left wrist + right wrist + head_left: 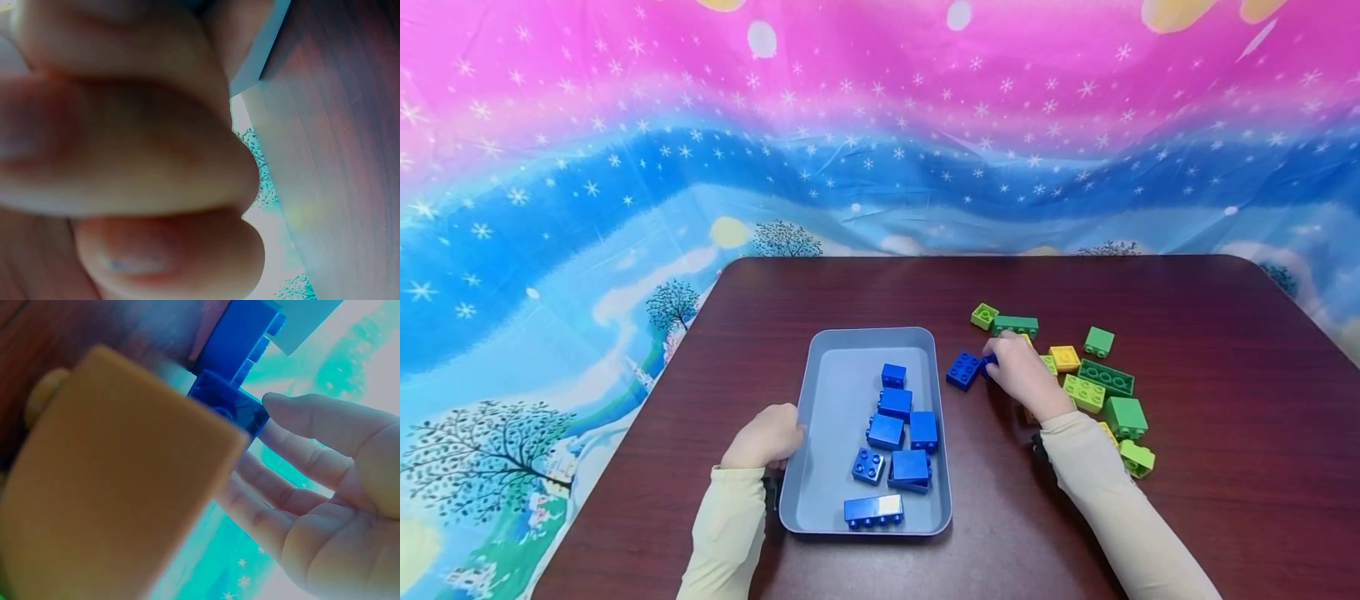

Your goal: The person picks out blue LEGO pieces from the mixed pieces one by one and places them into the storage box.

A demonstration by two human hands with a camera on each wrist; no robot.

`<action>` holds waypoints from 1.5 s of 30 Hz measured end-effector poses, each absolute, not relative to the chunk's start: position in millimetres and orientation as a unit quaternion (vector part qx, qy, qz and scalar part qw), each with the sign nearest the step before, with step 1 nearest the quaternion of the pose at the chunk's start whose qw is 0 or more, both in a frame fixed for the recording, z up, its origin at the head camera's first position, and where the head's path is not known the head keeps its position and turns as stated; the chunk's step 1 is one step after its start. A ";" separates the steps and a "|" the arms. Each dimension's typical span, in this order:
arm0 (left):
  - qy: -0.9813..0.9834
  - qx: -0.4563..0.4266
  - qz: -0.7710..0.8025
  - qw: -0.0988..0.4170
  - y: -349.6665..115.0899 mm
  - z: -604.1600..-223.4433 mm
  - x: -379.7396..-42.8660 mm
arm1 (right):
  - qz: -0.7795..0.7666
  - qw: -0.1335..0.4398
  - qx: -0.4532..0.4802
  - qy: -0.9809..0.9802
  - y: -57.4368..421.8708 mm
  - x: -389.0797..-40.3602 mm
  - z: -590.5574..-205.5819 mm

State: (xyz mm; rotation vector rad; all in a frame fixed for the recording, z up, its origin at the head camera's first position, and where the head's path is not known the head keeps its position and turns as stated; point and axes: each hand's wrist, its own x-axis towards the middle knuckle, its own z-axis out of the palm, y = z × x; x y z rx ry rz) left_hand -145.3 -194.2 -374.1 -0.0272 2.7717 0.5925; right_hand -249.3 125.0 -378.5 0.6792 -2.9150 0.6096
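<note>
A grey tray [812, 500] lies left of the table's middle with several blue bricks [886, 432] inside, mostly along its right half. At its left side my left hand [766, 437] grips the rim with curled fingers; a close view of those fingers [131, 150] fills the left wrist view, the tray's edge [256, 56] behind them. Right of the tray, my right hand [1022, 371] pinches a small blue brick [228, 406] between thumb and fingers, its hollow underside showing in the right wrist view. Beside it lies a longer blue brick [964, 371] on the table.
Green bricks [1126, 417], lime bricks [1084, 393] and yellow bricks [1064, 358] lie scattered around and right of my right hand. A blurred orange-yellow brick [119, 481] looms close in the right wrist view. The dark wooden table [1247, 500] ends at a patterned cloth [880, 150].
</note>
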 end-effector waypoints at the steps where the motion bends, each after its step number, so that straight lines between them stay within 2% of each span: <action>1: 0.966 -0.010 0.206 0.153 -194.3 -374.4 -145.5 | 0.202 0.043 0.220 -0.953 124.6 -248.9 -377.7; 12: 0.967 -0.008 0.205 0.151 -195.3 -376.3 -145.9 | 0.223 0.038 0.198 -0.954 119.1 -242.8 -370.2; 23: 0.969 -0.003 0.203 0.144 -194.7 -374.4 -145.0 | 0.225 0.067 0.208 -0.950 112.8 -237.3 -365.3; 32: 0.969 0.000 0.200 0.144 -195.2 -374.7 -145.7 | 0.241 0.100 0.244 -0.934 103.8 -229.3 -360.5; 45: 0.969 -0.005 0.197 0.148 -194.6 -374.7 -146.4 | 0.238 0.110 0.299 -0.918 89.6 -216.7 -356.2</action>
